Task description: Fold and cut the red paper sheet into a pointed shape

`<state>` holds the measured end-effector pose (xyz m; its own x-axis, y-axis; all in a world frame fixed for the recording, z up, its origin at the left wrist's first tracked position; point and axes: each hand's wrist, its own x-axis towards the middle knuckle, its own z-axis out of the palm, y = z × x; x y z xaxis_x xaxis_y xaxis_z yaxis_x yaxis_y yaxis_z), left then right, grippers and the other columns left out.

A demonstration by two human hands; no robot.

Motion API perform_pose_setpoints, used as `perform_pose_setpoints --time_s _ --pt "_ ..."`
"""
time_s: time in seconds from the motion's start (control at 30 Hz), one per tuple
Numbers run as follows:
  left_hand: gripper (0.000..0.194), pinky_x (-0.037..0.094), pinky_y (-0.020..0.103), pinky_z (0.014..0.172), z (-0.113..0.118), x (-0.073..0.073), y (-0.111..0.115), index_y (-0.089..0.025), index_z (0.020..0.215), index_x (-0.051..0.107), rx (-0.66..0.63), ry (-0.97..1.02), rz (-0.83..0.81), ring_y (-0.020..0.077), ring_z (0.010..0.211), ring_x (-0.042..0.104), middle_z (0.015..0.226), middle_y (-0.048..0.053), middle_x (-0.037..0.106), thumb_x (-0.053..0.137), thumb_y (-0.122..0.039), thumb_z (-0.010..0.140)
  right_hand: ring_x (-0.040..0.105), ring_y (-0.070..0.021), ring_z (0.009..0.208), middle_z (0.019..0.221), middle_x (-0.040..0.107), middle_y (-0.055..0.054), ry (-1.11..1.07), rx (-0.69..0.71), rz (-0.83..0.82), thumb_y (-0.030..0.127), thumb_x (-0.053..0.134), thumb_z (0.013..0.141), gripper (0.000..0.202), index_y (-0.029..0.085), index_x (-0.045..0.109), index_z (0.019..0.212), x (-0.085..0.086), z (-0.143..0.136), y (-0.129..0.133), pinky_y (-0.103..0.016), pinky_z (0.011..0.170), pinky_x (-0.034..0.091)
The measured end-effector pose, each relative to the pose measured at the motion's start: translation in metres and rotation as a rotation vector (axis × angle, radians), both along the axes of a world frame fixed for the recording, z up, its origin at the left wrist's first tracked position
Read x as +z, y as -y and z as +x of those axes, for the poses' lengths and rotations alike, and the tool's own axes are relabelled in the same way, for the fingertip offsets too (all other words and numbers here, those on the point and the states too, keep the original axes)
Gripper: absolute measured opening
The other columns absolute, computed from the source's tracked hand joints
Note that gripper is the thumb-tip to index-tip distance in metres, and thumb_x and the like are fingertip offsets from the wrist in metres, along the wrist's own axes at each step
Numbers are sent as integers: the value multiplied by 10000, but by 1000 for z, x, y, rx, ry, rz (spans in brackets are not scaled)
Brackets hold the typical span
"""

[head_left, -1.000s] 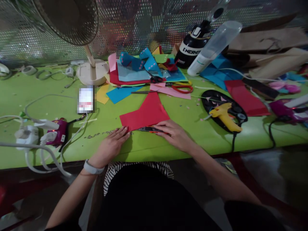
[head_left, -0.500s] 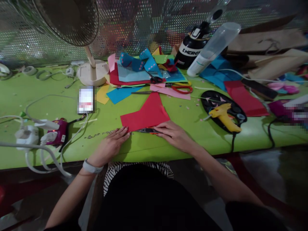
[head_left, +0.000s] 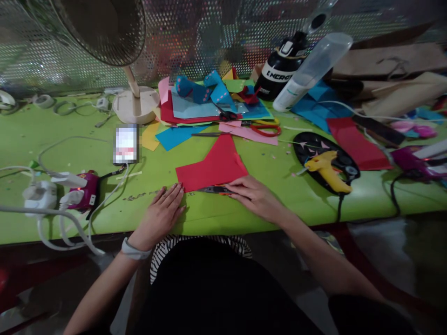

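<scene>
A folded piece of red paper point(head_left: 209, 168) lies on the green table in front of me, with an angled outline. My left hand point(head_left: 163, 215) rests on the tabletop, its fingers stretched out and the fingertips at the paper's lower left corner. Along the near edge of the paper lie dark-bladed scissors point(head_left: 212, 189), pointing left, with a bit of orange at the handle. My right hand point(head_left: 254, 197) has its fingers closed over that handle, which it mostly hides; the fingertips also touch the paper's lower right edge.
Beyond the paper are a stack of coloured sheets point(head_left: 195, 109) and red-and-yellow-handled scissors point(head_left: 267, 129). A yellow glue gun point(head_left: 328, 170) lies on a black tray point(head_left: 302, 144) at right. At left are a phone point(head_left: 125, 144), power strip point(head_left: 84, 190), cables and a fan point(head_left: 136, 104).
My left hand has shifted slightly left and turned, its fingers now pointing more away from me. The right hand, scissors and red paper look nearly unchanged.
</scene>
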<state>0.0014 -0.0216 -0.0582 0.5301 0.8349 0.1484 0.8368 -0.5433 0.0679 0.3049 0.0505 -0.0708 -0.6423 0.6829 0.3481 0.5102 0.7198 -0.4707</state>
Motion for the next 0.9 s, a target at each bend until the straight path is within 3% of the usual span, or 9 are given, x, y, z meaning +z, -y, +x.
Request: perform_pose_setpoints --time_s 0.9 --pt "443 375 479 1125 2 2 0 -106 1384 468 18 37 4 241 1367 424 1467 142 453 396 -301 994 609 -223 921 995 652 -96 22 58 24 184 483 956 310 244 639 1217 4 -10 2 -405 776 548"
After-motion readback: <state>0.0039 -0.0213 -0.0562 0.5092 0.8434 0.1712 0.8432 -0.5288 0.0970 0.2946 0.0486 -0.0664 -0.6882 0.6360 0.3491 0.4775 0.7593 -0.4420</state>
